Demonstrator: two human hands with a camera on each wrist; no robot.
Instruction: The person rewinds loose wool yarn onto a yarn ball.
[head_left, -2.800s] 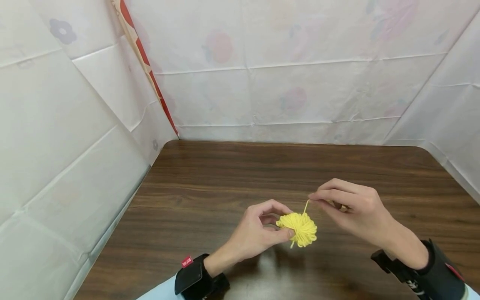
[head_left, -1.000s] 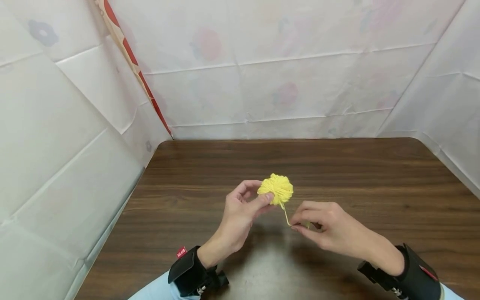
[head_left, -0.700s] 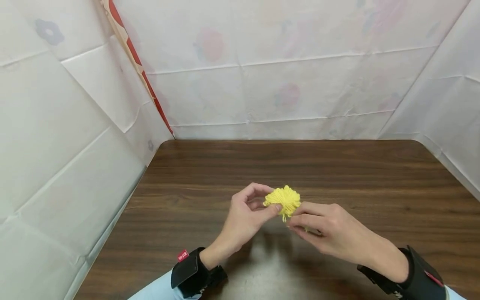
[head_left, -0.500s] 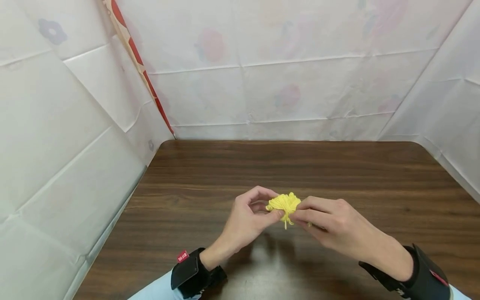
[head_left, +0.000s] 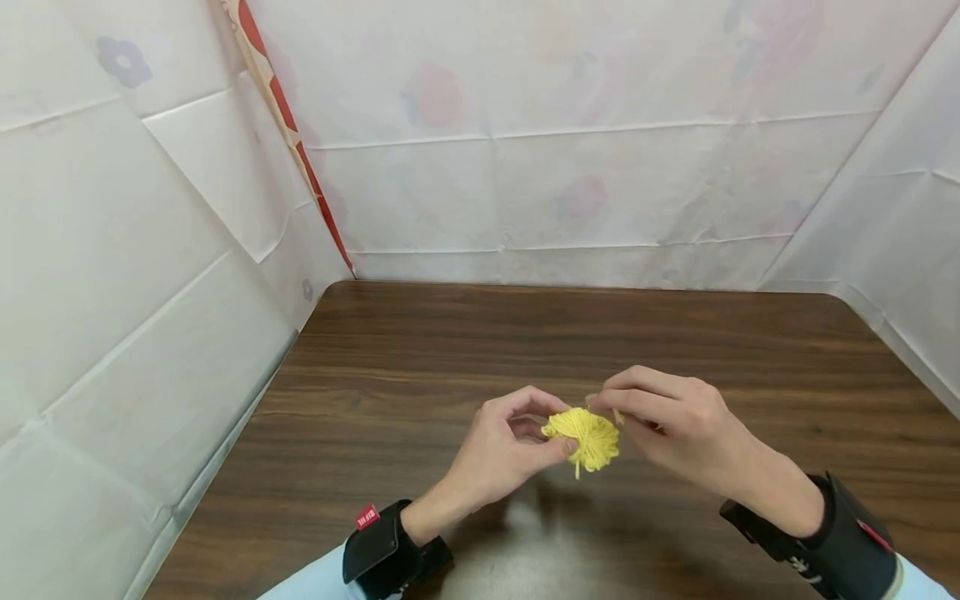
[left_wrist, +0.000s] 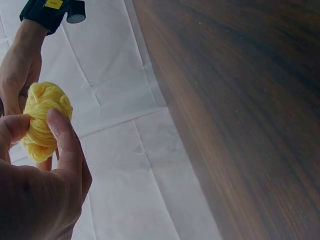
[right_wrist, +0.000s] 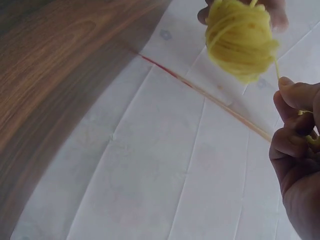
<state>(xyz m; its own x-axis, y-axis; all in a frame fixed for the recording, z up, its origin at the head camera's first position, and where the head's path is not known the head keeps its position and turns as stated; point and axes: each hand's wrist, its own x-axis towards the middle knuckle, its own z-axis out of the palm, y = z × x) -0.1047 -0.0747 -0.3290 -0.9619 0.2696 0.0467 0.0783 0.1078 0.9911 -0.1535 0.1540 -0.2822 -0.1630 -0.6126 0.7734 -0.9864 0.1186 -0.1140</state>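
Note:
A small ball of yellow yarn (head_left: 588, 437) is held above the table by my left hand (head_left: 506, 454), thumb on the near side and fingers behind. In the left wrist view the yarn ball (left_wrist: 45, 120) sits pinched between thumb and fingers. My right hand (head_left: 682, 429) is just right of the ball and pinches the yarn strand. The right wrist view shows that strand (right_wrist: 277, 69) running taut from the ball (right_wrist: 240, 42) to my thumb and finger, with more yarn tucked in the curled fingers. A short yarn end (head_left: 577, 471) hangs below the ball.
Beneath both hands lies a dark wood-grain table (head_left: 420, 350) with rounded far corners. White sheets with faint prints (head_left: 585, 192) hang behind it and on both sides. A red and beige strip (head_left: 288, 125) runs down the back left corner. Black straps (head_left: 382, 546) circle both wrists.
The right hand carries the strand round the ball, from its upper right to below it, then back up to its upper right. The left hand keeps hold, shifting and tilting the ball.

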